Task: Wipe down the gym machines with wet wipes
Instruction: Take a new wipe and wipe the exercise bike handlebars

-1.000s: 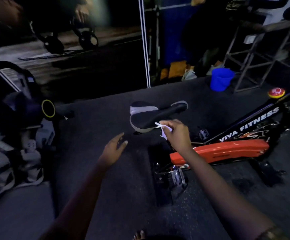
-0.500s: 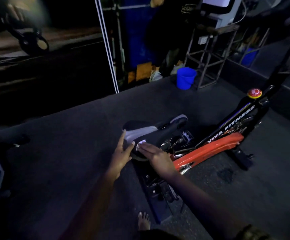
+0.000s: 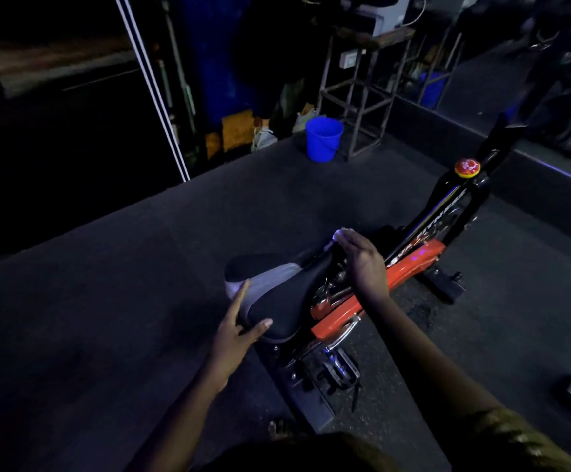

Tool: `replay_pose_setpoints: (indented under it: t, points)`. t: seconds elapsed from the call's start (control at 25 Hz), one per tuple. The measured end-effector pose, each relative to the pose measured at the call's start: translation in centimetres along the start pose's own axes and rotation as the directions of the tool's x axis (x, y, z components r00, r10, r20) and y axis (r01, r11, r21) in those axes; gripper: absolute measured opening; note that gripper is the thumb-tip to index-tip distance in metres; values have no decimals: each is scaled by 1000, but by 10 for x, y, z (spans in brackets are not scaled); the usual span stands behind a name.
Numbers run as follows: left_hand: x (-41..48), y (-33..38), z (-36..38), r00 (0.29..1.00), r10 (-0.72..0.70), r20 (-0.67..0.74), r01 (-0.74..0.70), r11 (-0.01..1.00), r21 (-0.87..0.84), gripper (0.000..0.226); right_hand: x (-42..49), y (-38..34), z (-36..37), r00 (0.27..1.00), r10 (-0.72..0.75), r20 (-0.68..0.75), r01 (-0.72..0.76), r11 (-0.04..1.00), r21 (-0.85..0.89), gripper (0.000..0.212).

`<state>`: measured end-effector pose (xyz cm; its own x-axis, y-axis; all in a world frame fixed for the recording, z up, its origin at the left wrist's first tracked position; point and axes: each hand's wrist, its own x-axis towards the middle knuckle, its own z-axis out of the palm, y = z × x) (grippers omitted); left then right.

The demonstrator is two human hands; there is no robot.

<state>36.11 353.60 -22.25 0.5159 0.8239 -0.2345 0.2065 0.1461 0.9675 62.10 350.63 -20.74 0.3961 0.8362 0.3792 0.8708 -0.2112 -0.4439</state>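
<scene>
A black and grey saddle (image 3: 277, 284) tops an orange and black spin bike (image 3: 406, 264) in the middle of the view. My right hand (image 3: 362, 260) lies flat on the saddle's narrow nose, pressing a white wet wipe (image 3: 340, 233) whose edge shows past my fingertips. My left hand (image 3: 239, 328) steadies the saddle's wide rear end, straight fingers along its grey edge and the thumb on the black top.
A blue bucket (image 3: 323, 139) stands on the dark floor behind the bike, beside a metal frame stand (image 3: 362, 97). A red knob (image 3: 466, 166) tops the bike's front post. My bare foot (image 3: 279, 429) is by the bike's rear base. White-edged panel (image 3: 154, 93) stands at left.
My right hand slid with the wipe from the saddle's rear to its nose. My left hand came onto the saddle's rear edge. The view turned right and closer.
</scene>
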Motion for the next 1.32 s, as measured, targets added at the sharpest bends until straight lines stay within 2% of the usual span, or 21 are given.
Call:
replay_pose_setpoints:
  t: [0.08,0.2,0.28,0.36,0.4,0.44,0.52,0.6,0.64,0.72,0.8,0.84,0.92,1.04,1.08,1.16,1.2,1.28,1.32]
  points:
    - [3,-2,-2,1000,-10,-1,10,1000,-18,83,-9,-15,6,997,45,-57,-46,999,-8,32]
    - [8,-3,-8,999,-48,9,48,998,38,99,-41,-50,23,995,42,-96,-38,998,48,32]
    - [13,-2,-14,996,-65,52,59,992,107,108,-65,-79,36,998,37,-41,-36,998,46,31]
    - [18,3,-19,995,-66,73,52,983,176,115,-75,-99,38,996,-57,72,56,998,10,41]
    - [19,6,-21,995,-62,79,46,982,185,116,-70,-100,35,991,-87,103,81,995,61,38]
    - [20,8,-23,994,-61,86,45,982,181,115,-58,-97,31,993,-55,106,42,992,123,30]
    - [18,11,-22,994,-49,97,32,985,168,114,-23,-73,19,988,154,-16,-148,967,208,24]
    - [17,10,-21,995,-41,92,28,989,145,113,7,-51,8,940,335,-65,-320,931,175,25]
    - [16,9,-21,996,-33,87,21,992,126,114,15,-48,9,951,300,-69,-297,953,60,25]
    - [16,6,-21,996,-31,86,24,996,83,115,14,-59,21,992,126,-34,-129,982,-136,22]
    - [19,2,-21,993,-47,105,42,998,45,117,2,-78,38,999,22,-24,-26,984,-176,20]
    - [21,1,-22,992,-57,115,54,998,32,118,-3,-87,46,1000,-5,-17,2,988,-153,23]
    - [22,0,-22,990,-70,120,68,997,24,120,-7,-106,54,995,-48,85,51,998,-25,27]
    - [23,-3,-21,991,-67,118,69,998,-12,123,-15,-125,53,946,-205,251,187,978,93,36]
    - [23,-3,-23,991,-73,115,74,997,-6,126,-20,-126,51,941,-212,265,180,974,141,38]
    - [19,1,-29,991,-49,125,40,997,71,133,-37,-127,43,951,-147,272,81,967,242,37]
    - [16,3,-33,992,-37,124,16,986,167,131,-48,-125,38,946,-144,291,67,963,260,35]
    - [7,12,-46,995,-17,101,-25,912,408,122,-69,-120,30,931,-240,276,169,951,257,30]
    - [4,16,-51,996,19,83,-56,877,476,111,-75,-114,25,933,-262,247,198,946,256,27]
